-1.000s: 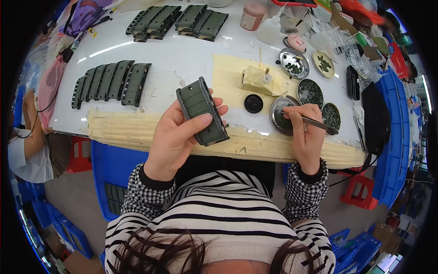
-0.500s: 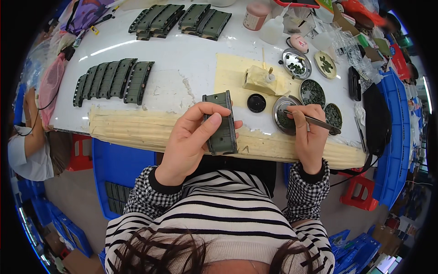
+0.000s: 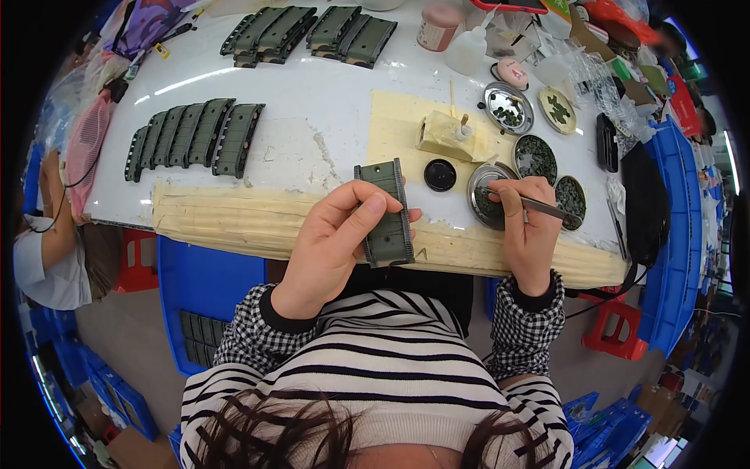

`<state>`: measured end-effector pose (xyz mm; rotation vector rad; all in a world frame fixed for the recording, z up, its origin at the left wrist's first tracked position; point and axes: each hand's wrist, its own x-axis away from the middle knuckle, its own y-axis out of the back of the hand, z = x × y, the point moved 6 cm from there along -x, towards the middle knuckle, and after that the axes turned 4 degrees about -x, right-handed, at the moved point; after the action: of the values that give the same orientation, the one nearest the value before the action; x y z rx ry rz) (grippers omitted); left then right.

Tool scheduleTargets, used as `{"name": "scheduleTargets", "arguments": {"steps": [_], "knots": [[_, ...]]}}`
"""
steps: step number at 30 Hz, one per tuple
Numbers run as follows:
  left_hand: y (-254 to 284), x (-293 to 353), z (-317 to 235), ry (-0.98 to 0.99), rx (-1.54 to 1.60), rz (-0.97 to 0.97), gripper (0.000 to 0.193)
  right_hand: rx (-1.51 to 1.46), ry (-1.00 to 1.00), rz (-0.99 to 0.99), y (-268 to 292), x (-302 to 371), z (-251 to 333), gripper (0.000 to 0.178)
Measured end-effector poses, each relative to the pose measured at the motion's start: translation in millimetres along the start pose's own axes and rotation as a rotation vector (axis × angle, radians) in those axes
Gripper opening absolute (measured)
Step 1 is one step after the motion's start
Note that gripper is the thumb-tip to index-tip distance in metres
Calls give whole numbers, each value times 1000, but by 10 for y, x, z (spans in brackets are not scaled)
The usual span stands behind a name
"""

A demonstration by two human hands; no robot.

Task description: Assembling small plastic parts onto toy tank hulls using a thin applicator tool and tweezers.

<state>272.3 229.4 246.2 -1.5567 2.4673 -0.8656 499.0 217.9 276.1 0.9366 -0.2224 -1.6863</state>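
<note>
One curved green panel (image 3: 393,241) is at the centre of the frame, clamped between thumb and fingers of the left hand (image 3: 324,246). The right hand (image 3: 528,230) has its fingers pinched on tweezers (image 3: 549,209), whose tips are over a metal dish (image 3: 475,205) of small dark pieces, right of centre; whether they grip one, I cannot tell. The held panel seems partway handled, the tweezers being apart from it. Similar panels lie in a row (image 3: 187,134) at left and in stacks (image 3: 273,33) at upper left on the bench (image 3: 305,90); which are finished is unclear. More dark panels (image 3: 201,332) sit in a blue tray (image 3: 211,273), lower left.
</note>
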Motion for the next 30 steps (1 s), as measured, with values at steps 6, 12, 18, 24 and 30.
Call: {"name": "scheduleTargets", "arguments": {"steps": [6, 12, 18, 24, 30], "knots": [[-121, -16, 64, 91, 38, 65, 23, -208, 151, 15, 107, -46, 428, 16], [-290, -25, 159, 167, 257, 191, 27, -146, 525, 134, -95, -28, 1001, 31], [-262, 7, 140, 158, 268, 186, 25, -80, 592, 159, -198, -4, 1056, 29], [-225, 9, 150, 102, 173, 171, 26, -247, 454, 201, -208, -11, 981, 26], [-290, 22, 90, 87, 233, 226, 27, -572, 90, 285, -192, -56, 823, 18]]}}
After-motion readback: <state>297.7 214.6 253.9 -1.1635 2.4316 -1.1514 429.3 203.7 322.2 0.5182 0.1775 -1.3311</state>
